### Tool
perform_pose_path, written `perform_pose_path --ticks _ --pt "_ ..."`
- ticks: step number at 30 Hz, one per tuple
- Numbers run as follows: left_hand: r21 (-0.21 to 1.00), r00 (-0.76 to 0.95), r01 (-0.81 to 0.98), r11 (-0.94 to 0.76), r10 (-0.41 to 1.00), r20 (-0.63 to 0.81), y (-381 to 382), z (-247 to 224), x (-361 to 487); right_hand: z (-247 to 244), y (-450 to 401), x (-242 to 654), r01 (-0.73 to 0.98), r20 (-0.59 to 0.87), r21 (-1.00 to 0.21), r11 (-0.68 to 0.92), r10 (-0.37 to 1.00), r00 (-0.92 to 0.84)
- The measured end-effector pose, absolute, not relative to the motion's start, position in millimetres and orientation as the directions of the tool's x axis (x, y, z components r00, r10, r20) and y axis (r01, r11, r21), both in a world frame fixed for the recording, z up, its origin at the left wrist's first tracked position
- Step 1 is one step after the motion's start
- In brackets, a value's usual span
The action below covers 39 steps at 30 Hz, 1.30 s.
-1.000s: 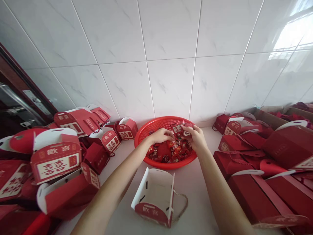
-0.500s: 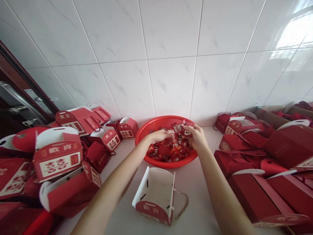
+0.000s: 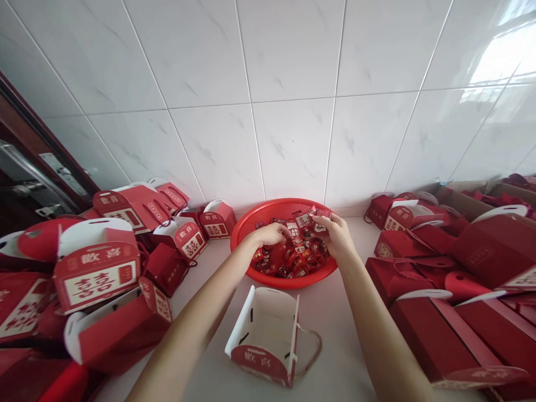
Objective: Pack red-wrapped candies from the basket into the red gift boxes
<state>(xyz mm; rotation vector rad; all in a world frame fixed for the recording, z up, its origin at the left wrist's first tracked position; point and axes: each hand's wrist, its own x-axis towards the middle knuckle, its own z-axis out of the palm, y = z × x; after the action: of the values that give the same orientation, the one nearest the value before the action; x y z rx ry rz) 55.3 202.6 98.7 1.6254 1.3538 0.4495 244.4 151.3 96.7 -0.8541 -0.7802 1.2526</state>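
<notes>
Wrapped candies [image 3: 293, 259] in red and printed packets fill the lower part of a red plastic basket [image 3: 287, 282]. My right hand [image 3: 337, 231] pinches small red candy packets [image 3: 320, 222] at the basket's right side. Over the candies on the left, my left hand [image 3: 272, 235] has bent fingers held apart, with nothing visible in them; a printed packet [image 3: 295, 231] lies just beyond its fingertips. Between my forearms and nearer to me stands an opened red gift box [image 3: 268, 324], its white inside facing up and a rope handle [image 3: 312, 354] at its right.
Closed red gift boxes [image 3: 98, 273] are piled to the left. More red boxes [image 3: 444, 329] crowd the right side, with a brown carton [image 3: 458, 198] behind them. A white tiled wall [image 3: 293, 151] rises behind the basket, and a door with a metal handle [image 3: 33, 176] is at far left.
My left fingers have drawn back slightly to the left from the printed packet, which now shows more fully. My right hand stays almost in place with its packets.
</notes>
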Motion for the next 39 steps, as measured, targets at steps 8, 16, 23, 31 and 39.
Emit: perform_pose_path --ticks 8,16,23,31,39 --pt "0.980 0.217 0.185 -0.073 0.976 0.032 190 124 58 101 148 245 -0.504 0.063 -0.860 0.077 0.997 0.045" --pt "0.971 0.126 -0.182 -0.153 0.976 0.177 131 139 37 121 125 235 -0.519 0.192 -0.849 0.097 0.972 -0.133" --pt "0.972 0.142 -0.080 -0.223 0.962 0.232 83 150 21 153 79 232 -0.374 0.234 -0.916 0.148 0.952 -0.199" --pt "0.896 0.223 0.343 -0.281 0.951 0.213 43 175 4 176 31 230 -0.097 0.279 -0.959 0.266 0.946 -0.166" --pt "0.692 0.490 0.608 -0.390 0.869 0.060 14 184 -5 167 23 221 0.262 0.269 -0.898 0.353 0.913 -0.307"
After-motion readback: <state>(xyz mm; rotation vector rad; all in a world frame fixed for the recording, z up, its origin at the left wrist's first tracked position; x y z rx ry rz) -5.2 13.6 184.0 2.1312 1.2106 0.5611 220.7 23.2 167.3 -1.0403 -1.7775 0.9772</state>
